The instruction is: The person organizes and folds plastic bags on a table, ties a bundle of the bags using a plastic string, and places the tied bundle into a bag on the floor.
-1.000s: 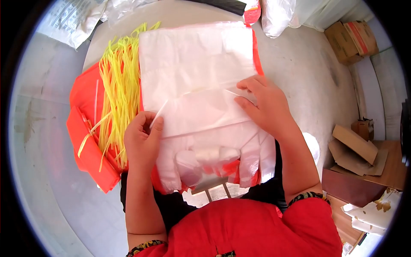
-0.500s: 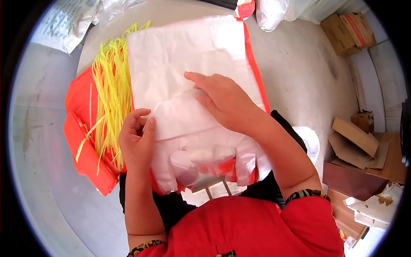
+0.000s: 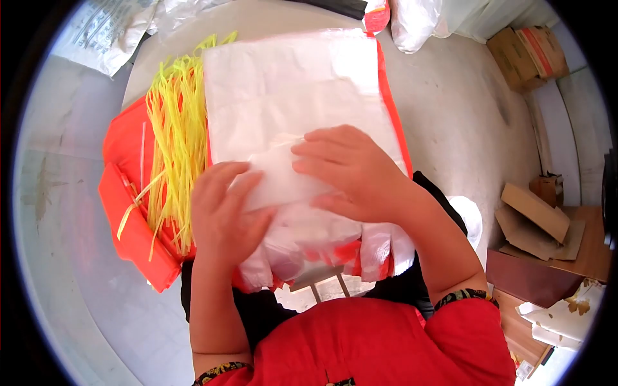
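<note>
A stack of white plastic bags (image 3: 283, 77) with red side edges lies in front of me, its handle ends hanging toward my lap. On top, a whitish folded layer of plastic (image 3: 277, 170) spans the space between my hands. My left hand (image 3: 225, 209) is at the left of this fold, fingers apart and somewhat blurred. My right hand (image 3: 357, 170) rests over the fold's right part, palm down with the fingers spread. Whether either hand pinches the film cannot be made out.
Left of the stack lies a bundle of yellow plastic strips (image 3: 177, 148) on red folded material (image 3: 122, 138). Clear plastic bags (image 3: 415, 22) hang at the back. Cardboard boxes (image 3: 528, 55) and an opened carton (image 3: 534, 215) stand on the right.
My left hand has moved right and its fingers have spread. My right hand has gone from a pointing finger to spread fingers, slightly lower. The folded plastic has shifted between them.
</note>
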Demonstrator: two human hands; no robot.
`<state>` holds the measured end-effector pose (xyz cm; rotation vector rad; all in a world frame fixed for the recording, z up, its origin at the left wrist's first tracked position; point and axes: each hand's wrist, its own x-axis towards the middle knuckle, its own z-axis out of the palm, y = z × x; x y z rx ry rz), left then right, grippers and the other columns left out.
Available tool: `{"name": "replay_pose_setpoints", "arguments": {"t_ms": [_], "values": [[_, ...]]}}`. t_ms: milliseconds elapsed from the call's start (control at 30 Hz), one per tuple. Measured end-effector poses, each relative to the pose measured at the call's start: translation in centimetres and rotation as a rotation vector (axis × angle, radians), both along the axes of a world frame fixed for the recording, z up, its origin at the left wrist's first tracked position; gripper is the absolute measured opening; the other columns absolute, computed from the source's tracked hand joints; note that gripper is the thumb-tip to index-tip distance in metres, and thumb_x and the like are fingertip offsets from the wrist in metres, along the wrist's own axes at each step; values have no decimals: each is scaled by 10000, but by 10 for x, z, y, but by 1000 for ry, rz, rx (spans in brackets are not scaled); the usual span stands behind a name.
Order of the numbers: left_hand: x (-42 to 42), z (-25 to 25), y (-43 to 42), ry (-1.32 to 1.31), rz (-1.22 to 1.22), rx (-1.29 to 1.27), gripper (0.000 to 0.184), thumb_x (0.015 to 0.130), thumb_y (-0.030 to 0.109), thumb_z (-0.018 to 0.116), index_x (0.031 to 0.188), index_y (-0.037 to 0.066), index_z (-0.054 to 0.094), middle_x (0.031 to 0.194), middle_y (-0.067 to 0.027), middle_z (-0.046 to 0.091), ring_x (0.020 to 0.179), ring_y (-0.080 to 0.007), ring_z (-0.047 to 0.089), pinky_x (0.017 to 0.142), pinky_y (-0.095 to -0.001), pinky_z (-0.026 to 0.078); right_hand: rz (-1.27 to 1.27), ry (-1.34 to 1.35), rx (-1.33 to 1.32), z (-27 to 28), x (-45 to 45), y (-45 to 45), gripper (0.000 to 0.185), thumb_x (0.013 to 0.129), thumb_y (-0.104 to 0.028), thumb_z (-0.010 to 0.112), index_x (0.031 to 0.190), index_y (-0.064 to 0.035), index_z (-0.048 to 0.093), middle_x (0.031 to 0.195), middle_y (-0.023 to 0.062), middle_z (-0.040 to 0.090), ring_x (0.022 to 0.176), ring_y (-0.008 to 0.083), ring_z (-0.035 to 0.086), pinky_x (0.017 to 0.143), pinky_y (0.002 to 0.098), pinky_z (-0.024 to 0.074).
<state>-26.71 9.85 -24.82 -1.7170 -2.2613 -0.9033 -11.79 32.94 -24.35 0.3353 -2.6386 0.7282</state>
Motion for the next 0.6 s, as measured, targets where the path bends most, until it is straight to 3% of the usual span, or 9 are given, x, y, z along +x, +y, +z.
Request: {"name": "replay_pose_setpoints", "arguments": {"t_ms": [133, 333, 500, 600], "values": [[4, -1, 6, -29, -73, -187, 602, 691, 5, 709, 1291, 22, 659, 1449, -144, 610, 1406, -383, 522, 1135, -498, 442, -39, -181, 43, -3, 12, -1, 610, 820, -94, 757, 1405, -68, 587, 1540, 119, 523, 1451, 335, 459, 1183, 492, 393], [0, -4, 5, -17, -42, -187, 641, 680, -71, 573, 1311, 2, 656, 1432, -161, 626, 1382, -381, 548, 1153, -489, 434, -78, -235, 74, -7, 16, 13, 672, 801, 2, 675, 1457, -69, 552, 1575, 108, 494, 1484, 327, 424, 1219, 475, 363], [-4, -4, 3, -20, -36, -129, 548, 715, -28, 609, 1250, 41, 706, 1376, -158, 666, 1343, -380, 585, 1117, -509, 451, -113, -252, 139, -5, 22, 25, 708, 762, 58, 640, 1454, -67, 559, 1552, 101, 525, 1467, 335, 446, 1207, 470, 378], [-6, -3, 1, -52, -57, -107, 532, 726, -29, 594, 1238, 46, 718, 1356, -164, 677, 1336, -392, 589, 1122, -507, 446, -123, -243, -3, -5, 27, 35, 703, 729, 105, 633, 1414, -48, 597, 1513, 101, 567, 1453, 352, 461, 1192, 465, 394]]}}
